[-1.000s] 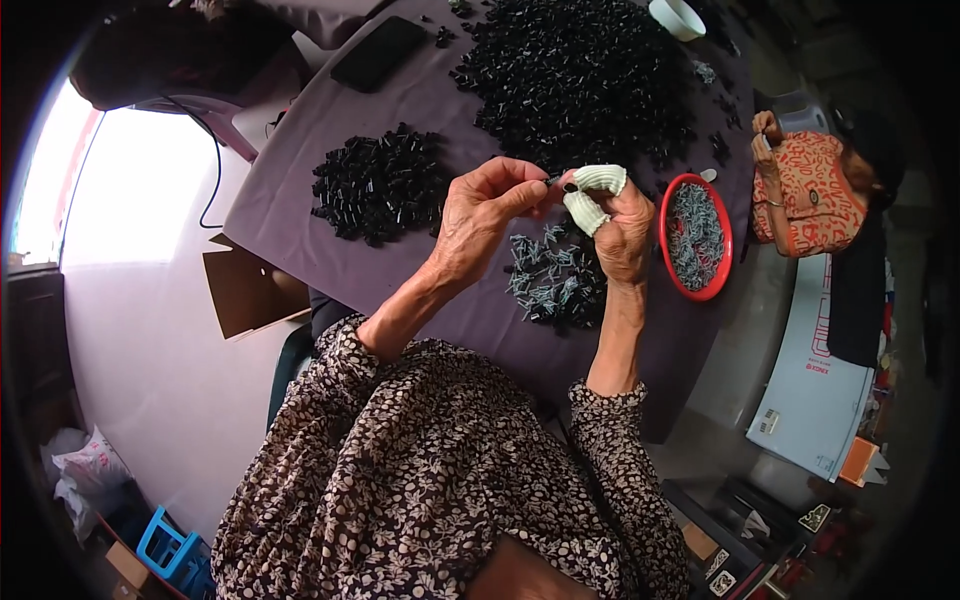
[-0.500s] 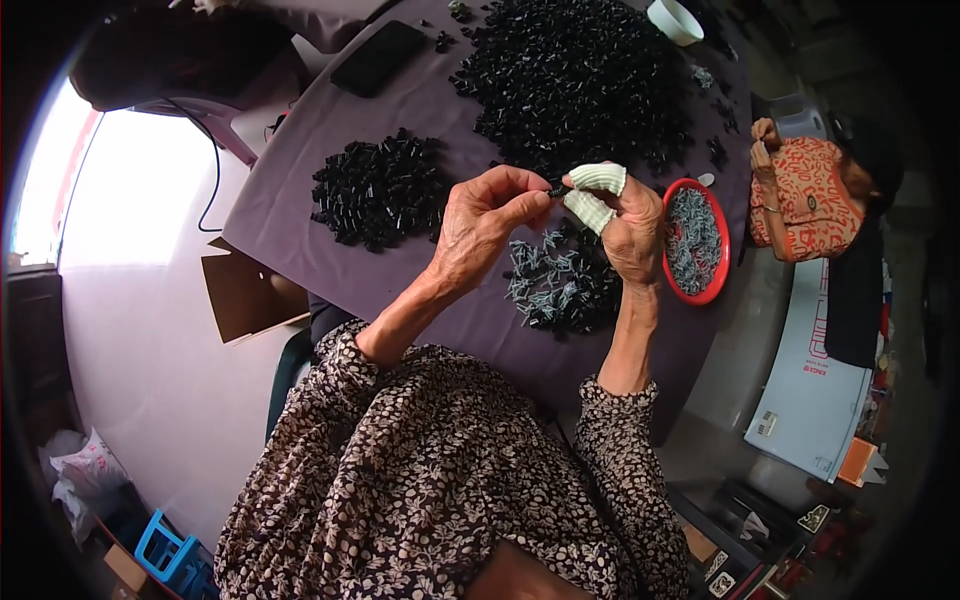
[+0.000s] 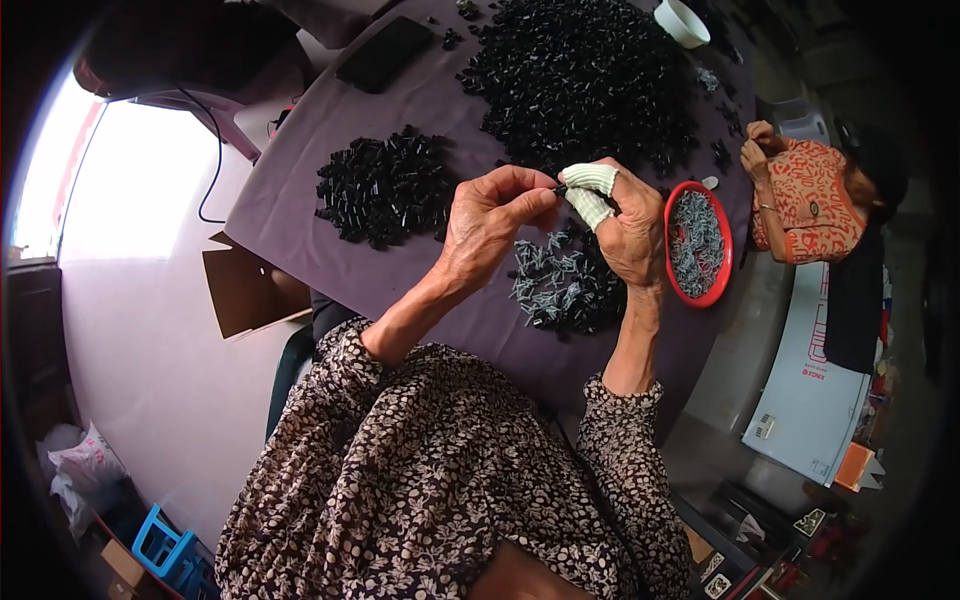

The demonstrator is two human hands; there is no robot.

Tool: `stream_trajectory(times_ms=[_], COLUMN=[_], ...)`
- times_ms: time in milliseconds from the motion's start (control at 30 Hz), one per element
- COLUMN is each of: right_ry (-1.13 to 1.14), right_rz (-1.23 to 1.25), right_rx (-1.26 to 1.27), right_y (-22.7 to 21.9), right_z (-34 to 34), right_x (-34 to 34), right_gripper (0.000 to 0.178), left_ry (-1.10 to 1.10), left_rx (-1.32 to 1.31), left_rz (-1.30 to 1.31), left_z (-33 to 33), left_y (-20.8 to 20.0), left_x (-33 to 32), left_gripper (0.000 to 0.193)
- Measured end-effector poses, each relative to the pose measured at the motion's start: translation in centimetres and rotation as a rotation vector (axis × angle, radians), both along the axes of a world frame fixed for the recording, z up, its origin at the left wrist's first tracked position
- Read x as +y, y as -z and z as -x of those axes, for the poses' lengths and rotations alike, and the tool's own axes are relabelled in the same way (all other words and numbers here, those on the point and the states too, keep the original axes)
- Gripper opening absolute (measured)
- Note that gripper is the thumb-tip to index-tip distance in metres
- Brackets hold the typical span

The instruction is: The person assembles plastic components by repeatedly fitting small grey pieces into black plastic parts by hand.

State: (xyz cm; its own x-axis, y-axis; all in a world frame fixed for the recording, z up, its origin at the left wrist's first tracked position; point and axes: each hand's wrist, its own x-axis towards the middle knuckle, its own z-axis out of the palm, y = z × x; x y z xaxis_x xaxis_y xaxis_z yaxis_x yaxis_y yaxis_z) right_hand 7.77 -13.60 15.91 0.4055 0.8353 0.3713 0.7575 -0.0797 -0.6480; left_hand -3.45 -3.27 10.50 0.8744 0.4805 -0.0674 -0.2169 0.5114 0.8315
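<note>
My left hand pinches a small black plastic piece between thumb and fingertips. Meeting it there, my right hand has pale knitted covers on thumb and forefinger, and its fingertips close on the same piece. My fingers hide most of it. Below my right hand lies a mixed heap of small grey pins and black pieces. To the right stands a red dish holding many grey pins. A pile of black pieces lies left of my left hand, and a much larger pile spreads beyond both hands.
A purple cloth covers the table. On it are a black phone at the far left and a white bowl at the far right. Another person in an orange patterned top sits beyond the right edge. A cardboard box stands left.
Both hands stay together around the small piece, with the fingertips drawn slightly closer and less of it showing. The whole view has shifted slightly.
</note>
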Motion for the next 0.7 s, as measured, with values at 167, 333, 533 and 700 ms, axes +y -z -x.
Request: stream_trajectory(times_ms=[167,333,533,700], right_ry=[0.002,-0.005,-0.037,0.059], right_rz=[-0.024,-0.031,-0.01,0.152], right_rx=[0.005,-0.091,0.003,-0.285], right_y=[0.1,0.2,1.1,1.9], right_z=[0.2,0.0,-0.2,0.3], right_x=[0.1,0.3,0.0,0.2], right_gripper=[0.019,0.018,0.02,0.036], left_ry=[-0.016,0.012,0.127,0.112], left_rx=[-0.022,0.011,0.068,0.078], left_rz=[0.055,0.038,0.241,0.405], left_z=[-0.4,-0.3,-0.7,-1.0], left_y=[0.1,0.1,0.8,2.2], left_x=[-0.2,-0.2,0.8,0.5], left_gripper=[0.013,0.013,0.014,0.016])
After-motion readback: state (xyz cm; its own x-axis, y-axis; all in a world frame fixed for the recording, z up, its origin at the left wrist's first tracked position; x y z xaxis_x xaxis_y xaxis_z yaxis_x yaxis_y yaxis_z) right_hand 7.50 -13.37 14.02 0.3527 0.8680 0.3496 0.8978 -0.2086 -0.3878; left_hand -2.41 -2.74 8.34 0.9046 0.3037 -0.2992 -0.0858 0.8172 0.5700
